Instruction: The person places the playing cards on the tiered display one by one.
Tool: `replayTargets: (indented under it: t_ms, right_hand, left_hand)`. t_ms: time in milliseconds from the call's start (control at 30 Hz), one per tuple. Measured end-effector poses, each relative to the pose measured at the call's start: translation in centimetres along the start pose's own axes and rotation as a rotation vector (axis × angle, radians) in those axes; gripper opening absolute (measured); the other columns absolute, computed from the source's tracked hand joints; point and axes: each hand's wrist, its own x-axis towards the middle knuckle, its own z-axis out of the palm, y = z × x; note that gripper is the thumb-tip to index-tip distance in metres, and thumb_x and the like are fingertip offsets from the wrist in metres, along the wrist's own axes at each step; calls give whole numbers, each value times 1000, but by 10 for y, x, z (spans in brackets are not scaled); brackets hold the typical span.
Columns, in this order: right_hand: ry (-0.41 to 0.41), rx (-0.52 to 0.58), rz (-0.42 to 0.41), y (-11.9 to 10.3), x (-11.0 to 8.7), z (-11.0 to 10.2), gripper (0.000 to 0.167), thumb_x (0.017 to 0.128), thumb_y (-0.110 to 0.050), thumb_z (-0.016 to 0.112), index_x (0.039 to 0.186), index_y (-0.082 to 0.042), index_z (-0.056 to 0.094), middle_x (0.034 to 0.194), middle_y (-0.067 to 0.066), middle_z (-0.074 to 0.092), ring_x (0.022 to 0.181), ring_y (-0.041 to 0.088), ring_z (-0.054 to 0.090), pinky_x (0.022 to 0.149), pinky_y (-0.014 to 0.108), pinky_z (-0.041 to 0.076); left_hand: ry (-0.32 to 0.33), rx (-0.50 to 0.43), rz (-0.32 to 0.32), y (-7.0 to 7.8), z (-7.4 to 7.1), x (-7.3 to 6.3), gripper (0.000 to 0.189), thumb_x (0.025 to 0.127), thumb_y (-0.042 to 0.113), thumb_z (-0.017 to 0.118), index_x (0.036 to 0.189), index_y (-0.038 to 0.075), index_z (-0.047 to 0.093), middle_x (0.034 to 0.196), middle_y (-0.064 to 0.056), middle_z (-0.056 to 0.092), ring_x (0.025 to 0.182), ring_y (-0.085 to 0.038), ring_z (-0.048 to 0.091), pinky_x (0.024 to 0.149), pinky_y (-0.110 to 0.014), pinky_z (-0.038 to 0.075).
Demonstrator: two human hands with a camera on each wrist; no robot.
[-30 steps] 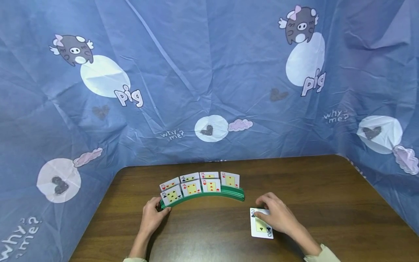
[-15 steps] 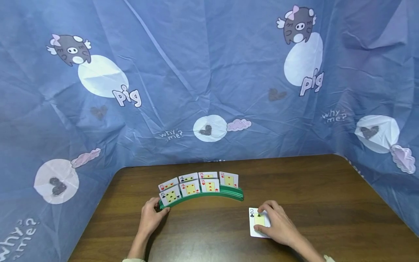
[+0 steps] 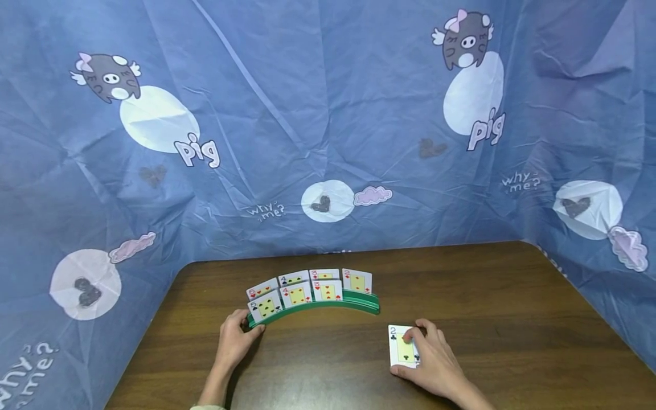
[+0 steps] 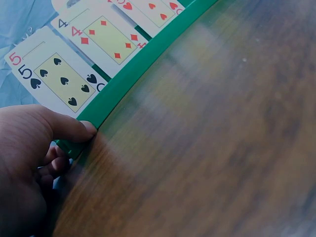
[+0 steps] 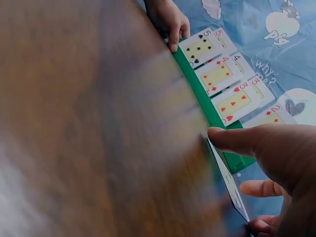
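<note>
My left hand (image 3: pixel 237 341) pinches the left end of a curved green card holder (image 3: pixel 328 304), thumb (image 4: pixel 74 129) on its front. Two rows of playing cards stand in the holder: a five of spades (image 3: pixel 265 306), a four of diamonds (image 3: pixel 296 294) and a three of hearts (image 3: pixel 328 290) in front. Behind them are a red five, a black four, a red three and a two of diamonds (image 3: pixel 357 281). My right hand (image 3: pixel 435 359) grips a two of clubs (image 3: pixel 404 348) by its edges, thumb at the near edge, index finger over its face.
The holder stands on a brown wooden table (image 3: pixel 512 307), with the two of clubs in front of its right end. A blue patterned cloth (image 3: pixel 246 114) hangs behind the table and along its sides.
My right thumb has slid from the card's upper part down to its near edge, and the fingers have spread around it. The left hand keeps its hold on the holder.
</note>
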Motion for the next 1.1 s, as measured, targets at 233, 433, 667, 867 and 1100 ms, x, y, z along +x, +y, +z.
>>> replayTargets:
  t_ms: [233, 433, 667, 867, 1100]
  right_hand:
    - [43, -5, 46, -2, -3, 4, 67, 62, -62, 85, 103, -18, 54, 143, 28, 43, 114, 38, 52, 84, 55, 49]
    - [63, -53, 57, -2, -2, 8, 70, 59, -66, 84, 102, -18, 55, 139, 24, 46, 110, 34, 52, 80, 51, 48]
    - [39, -96, 23, -8, 3, 4, 65, 61, -61, 85, 101, -18, 56, 133, 18, 49, 105, 33, 52, 74, 49, 47]
    - [35, -93, 24, -11, 2, 3, 63, 62, -57, 86, 100, -17, 56, 133, 22, 49, 106, 35, 52, 72, 48, 46]
    - [50, -82, 15, -13, 1, 1, 64, 60, -54, 88, 99, -14, 57, 130, 25, 49, 105, 36, 53, 70, 49, 47]
  left_hand:
    - [-18, 4, -25, -1, 1, 1, 32, 75, 6, 80, 104, -4, 71, 100, -16, 68, 89, -23, 54, 78, -32, 39]
    - [-33, 7, -43, -1, 2, 1, 33, 76, 7, 79, 106, -4, 71, 102, -17, 68, 90, -24, 54, 78, -32, 38]
    - [-29, 2, -41, -1, 0, 1, 31, 76, 6, 79, 105, -3, 71, 101, -16, 68, 90, -24, 54, 78, -32, 39]
    - [-15, -2, -25, -2, 0, 0, 31, 75, 5, 79, 104, -4, 71, 99, -16, 68, 88, -23, 53, 77, -32, 38]
    - [-5, -1, -8, -1, 1, 1, 31, 75, 6, 80, 103, -3, 72, 98, -15, 68, 87, -21, 54, 77, -31, 39]
